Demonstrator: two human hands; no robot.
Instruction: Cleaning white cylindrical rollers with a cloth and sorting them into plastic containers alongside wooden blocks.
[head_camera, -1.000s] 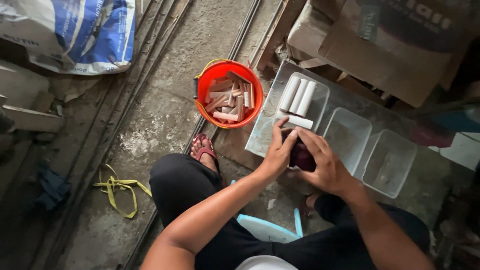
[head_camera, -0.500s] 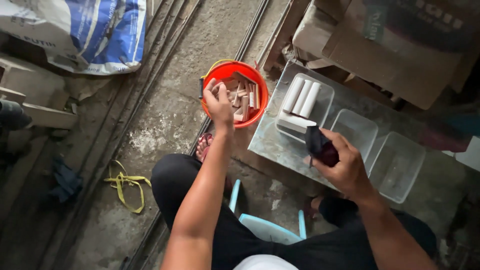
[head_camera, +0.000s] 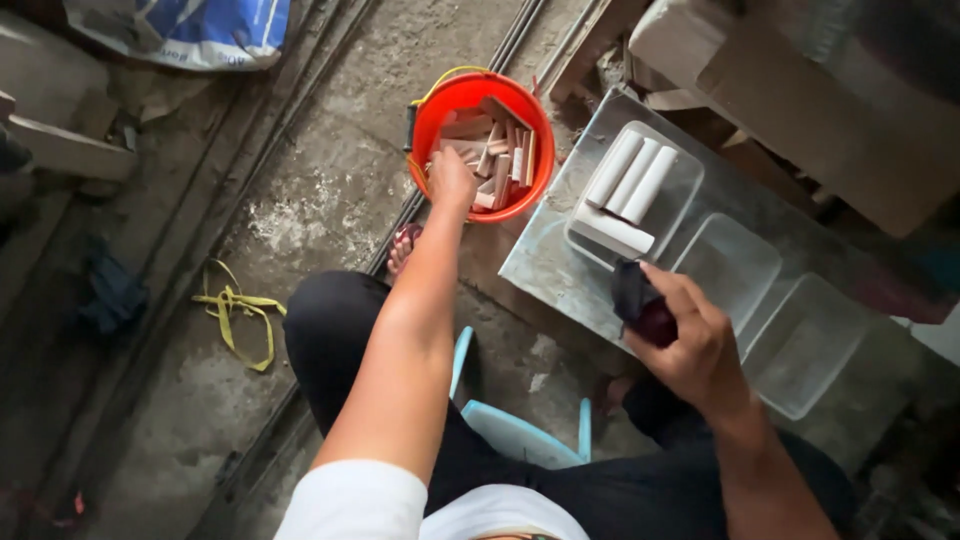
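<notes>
The left hand (head_camera: 452, 178) reaches into a round orange plastic bucket (head_camera: 432, 110) on the concrete floor (head_camera: 320, 190). Its fingers are curled down among the wooden blocks (head_camera: 500, 150), short rectangular offcuts of pale and reddish wood piled loosely. Whether the fingers are clamped on a block cannot be told: the back of the hand covers them.

The right hand (head_camera: 695, 350) is over the near edge of a flat grey metal sheet (head_camera: 545, 265) that serves as the bench. Its fingers are wrapped tight around a dark object (head_camera: 640, 305), part black and part glossy deep red, of rounded shape; its kind cannot be told.

On the metal sheet stand three clear plastic tubs in a row. The nearest tub (head_camera: 680, 195) holds four white cylinders (head_camera: 632, 180), smooth and matt: three lie side by side, the fourth lies across their ends. The middle tub (head_camera: 728, 268) and the far tub (head_camera: 810, 345) are beside it.

Surroundings: steel rods (head_camera: 215, 225) run across the floor to the left of the bucket. A yellow strap (head_camera: 238, 310) lies tangled by them. A blue and white woven sack (head_camera: 190, 30) lies at the top left. A light blue plastic stool (head_camera: 520, 430) is beneath the person. Cardboard boxes (head_camera: 800, 90) stand behind the metal sheet.
</notes>
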